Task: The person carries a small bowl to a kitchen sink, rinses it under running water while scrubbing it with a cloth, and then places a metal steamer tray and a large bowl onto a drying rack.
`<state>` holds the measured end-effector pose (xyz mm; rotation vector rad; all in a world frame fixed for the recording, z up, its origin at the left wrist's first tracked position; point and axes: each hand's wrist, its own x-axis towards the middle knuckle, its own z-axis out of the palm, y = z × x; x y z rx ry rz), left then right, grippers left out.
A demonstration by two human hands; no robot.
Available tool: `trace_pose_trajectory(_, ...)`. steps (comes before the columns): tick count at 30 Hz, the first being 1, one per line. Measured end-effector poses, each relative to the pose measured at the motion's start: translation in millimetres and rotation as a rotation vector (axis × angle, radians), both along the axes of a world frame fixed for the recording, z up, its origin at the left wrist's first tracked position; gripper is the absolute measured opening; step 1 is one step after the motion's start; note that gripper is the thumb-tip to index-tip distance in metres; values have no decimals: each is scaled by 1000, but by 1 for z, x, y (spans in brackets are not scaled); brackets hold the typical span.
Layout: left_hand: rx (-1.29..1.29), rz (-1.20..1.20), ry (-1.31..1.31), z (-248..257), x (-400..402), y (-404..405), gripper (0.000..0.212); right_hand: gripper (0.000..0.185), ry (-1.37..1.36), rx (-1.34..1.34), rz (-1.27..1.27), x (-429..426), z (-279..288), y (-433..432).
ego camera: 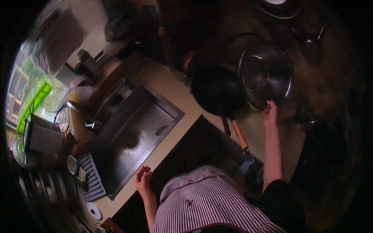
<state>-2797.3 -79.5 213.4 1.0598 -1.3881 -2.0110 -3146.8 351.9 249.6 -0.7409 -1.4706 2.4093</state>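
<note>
My right hand [269, 109] is stretched out to the right, its thumb and fingers on the near rim of a shiny metal bowl [265, 75]. The bowl is tipped so that its inside faces me. Left of it lies a dark frying pan [217, 90], with a dark handle [225, 126] and an orange-brown wooden handle [239, 134] pointing toward me; which pan each belongs to is hard to tell. My left hand [142, 177] hangs by the front edge of the sink counter, fingers loosely curled and nothing visible in it. Before it is a stainless steel sink [163, 116] with a round drain [131, 142].
A grey ribbed drain rack [91, 177] sits at the sink's left end, near a white roll [94, 211]. A faucet [90, 125] stands behind the basin. The beige counter [186, 102] turns a corner to the right. Dark cookware at upper right is dim.
</note>
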Motion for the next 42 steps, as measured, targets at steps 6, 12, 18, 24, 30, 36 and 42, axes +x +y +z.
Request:
trace_pose_trajectory(6, -48, -180, 35, 42, 15, -27, 38, 21, 7, 270, 242, 100, 73, -162)
trace_pose_trajectory(12, 23, -339, 267, 71, 63, -57, 100, 32, 18, 542, 772, 173, 45, -295)
trace_pose_trajectory(18, 324, -8, -29, 60, 152, -74, 53, 35, 287, 811, 1385, 239, 62, -391)
trace_pose_trajectory(24, 464, 392, -59, 63, 214, -51, 22, 38, 365, 687, 1828, 267, 97, -455)
trace_pose_trajectory(30, 443, 850, -8, 106, 227, -9, 11, 34, 547, 329, 2096, 278, 89, -496)
trace_pose_trajectory(36, 214, 1303, 167, 132, 244, 33, 8, 26, 440, 159, 2282, 279, 72, -499)
trace_pose_trajectory(42, -107, 1778, 298, 228, 267, 73, 13, 24, 367, 177, 2427, 262, 42, -483)
